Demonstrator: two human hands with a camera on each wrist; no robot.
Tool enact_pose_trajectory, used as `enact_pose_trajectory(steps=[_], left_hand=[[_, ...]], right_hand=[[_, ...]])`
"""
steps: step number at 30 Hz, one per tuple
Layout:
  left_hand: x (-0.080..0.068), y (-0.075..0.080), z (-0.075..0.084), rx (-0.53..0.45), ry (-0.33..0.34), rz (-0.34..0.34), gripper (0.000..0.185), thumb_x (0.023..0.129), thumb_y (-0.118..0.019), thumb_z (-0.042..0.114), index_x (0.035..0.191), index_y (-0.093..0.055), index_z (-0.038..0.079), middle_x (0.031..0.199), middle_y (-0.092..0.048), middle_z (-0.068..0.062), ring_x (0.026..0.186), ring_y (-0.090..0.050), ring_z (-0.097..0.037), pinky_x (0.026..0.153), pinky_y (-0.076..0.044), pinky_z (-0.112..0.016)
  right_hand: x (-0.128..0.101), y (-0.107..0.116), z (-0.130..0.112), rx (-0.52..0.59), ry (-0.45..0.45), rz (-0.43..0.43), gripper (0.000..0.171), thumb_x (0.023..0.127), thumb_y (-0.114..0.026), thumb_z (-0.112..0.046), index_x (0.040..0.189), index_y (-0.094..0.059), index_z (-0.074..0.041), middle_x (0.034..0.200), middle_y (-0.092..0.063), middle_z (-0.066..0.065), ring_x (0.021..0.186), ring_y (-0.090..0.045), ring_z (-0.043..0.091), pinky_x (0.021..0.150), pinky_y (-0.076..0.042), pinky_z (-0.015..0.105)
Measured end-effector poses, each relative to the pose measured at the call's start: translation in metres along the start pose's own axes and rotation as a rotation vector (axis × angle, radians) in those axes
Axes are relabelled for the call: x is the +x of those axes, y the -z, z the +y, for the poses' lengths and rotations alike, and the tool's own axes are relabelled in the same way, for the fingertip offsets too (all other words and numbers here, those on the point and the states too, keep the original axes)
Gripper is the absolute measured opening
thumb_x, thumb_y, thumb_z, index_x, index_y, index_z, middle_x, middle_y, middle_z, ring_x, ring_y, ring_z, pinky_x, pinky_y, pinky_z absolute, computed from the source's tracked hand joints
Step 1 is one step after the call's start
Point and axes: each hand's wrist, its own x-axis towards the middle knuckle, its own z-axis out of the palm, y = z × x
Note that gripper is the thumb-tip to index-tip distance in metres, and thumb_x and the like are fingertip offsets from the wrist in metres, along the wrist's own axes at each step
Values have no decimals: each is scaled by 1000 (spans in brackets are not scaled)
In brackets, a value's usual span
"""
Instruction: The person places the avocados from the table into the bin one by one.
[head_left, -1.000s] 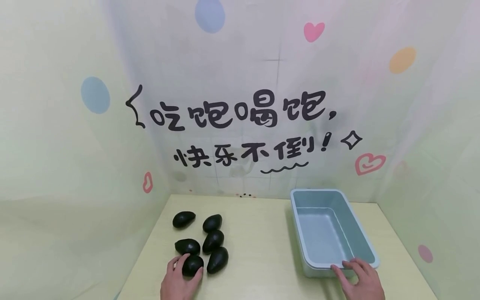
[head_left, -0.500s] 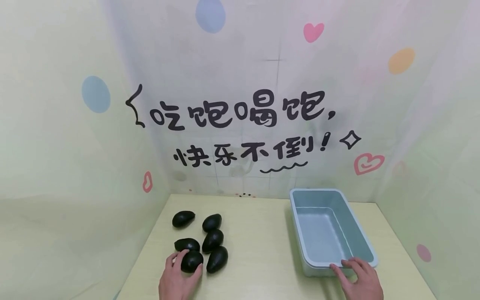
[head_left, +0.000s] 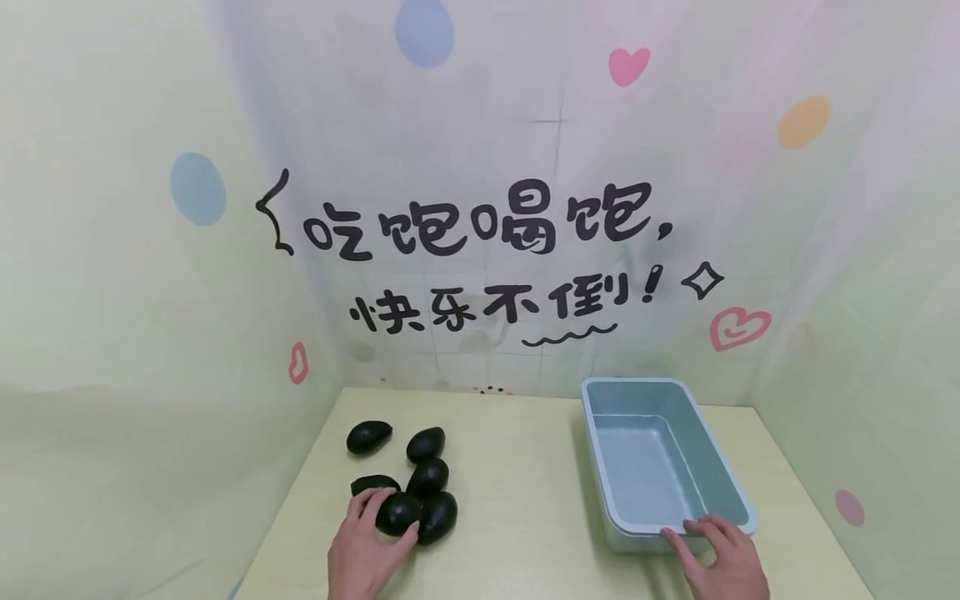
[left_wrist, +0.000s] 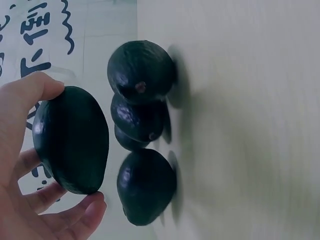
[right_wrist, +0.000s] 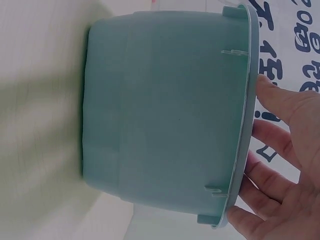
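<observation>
My left hand [head_left: 367,546] grips a dark avocado [left_wrist: 72,140] between thumb and fingers. In the left wrist view it hangs apart from the table, with other dark avocados [left_wrist: 142,70] beyond it. In the head view the held fruit overlaps the neighbouring avocado [head_left: 438,518] on its right, and partly covers another avocado [head_left: 375,485] behind it. My right hand [head_left: 723,558] rests its thumb and fingertips on the near rim of a light blue plastic bin [right_wrist: 170,110]. Some of those fingertips are hidden behind the rim. The bin stands upright with nothing inside.
Toward the back left of the pale wooden table [head_left: 517,483] lie more avocados, one apart [head_left: 369,437] and several in a column. A printed cloth backdrop [head_left: 487,108] closes the rear, and its sides flank the table.
My left hand has raised the avocado from its place on the near left and shifted it slightly right and away from me. The right hand and the bin stay put.
</observation>
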Motion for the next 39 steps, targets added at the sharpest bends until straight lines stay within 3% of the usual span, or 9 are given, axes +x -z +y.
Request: enact_pose_trajectory(steps=[9,18,24,27,32,39], left_hand=[[1,0,7,22,-31,-31,63,79,-89,51,131,-72,20,137,-62,-11,97,-72,-32,72,-57,-50],[5,2,10,31,-75,-19,59,78,-90,51,127,-73,24,135,-63,-10,94,-72,-28,69,-56,-47],[9,1,18,10,-107,-1,57,76,-91,49,125,-73,26,133,-64,-9,91,-71,-27,67,-55,-44],[12,-1,23,-3,-130,14,57,76,-91,49,125,-73,27,132,-64,-8,94,-71,-28,67,-55,-45],[14,-1,28,-12,-137,12,56,76,-91,49,125,-73,27,132,-64,-7,96,-71,-27,67,-55,-45],[19,-3,36,-42,-164,46,54,77,-91,48,124,-73,28,132,-65,-5,98,-72,-28,68,-54,-41]], right_hand=[[-3,-5,2,16,54,30,34,53,-98,-9,82,-81,-1,88,-74,15,87,-64,39,83,-43,36],[-3,-5,3,37,94,60,34,53,-98,-10,81,-81,1,86,-74,17,85,-63,40,82,-42,37],[-2,-5,7,64,125,81,38,67,-98,-29,82,-81,1,86,-74,17,86,-58,25,83,-42,38],[-1,-4,8,64,116,80,36,65,-98,-24,83,-81,1,87,-73,17,88,-56,18,84,-42,38],[0,-4,8,45,116,58,34,55,-98,-12,82,-81,0,87,-73,16,86,-59,31,84,-41,37],[-1,-3,7,47,120,63,35,58,-98,-18,82,-81,1,88,-74,18,86,-58,33,84,-41,38]])
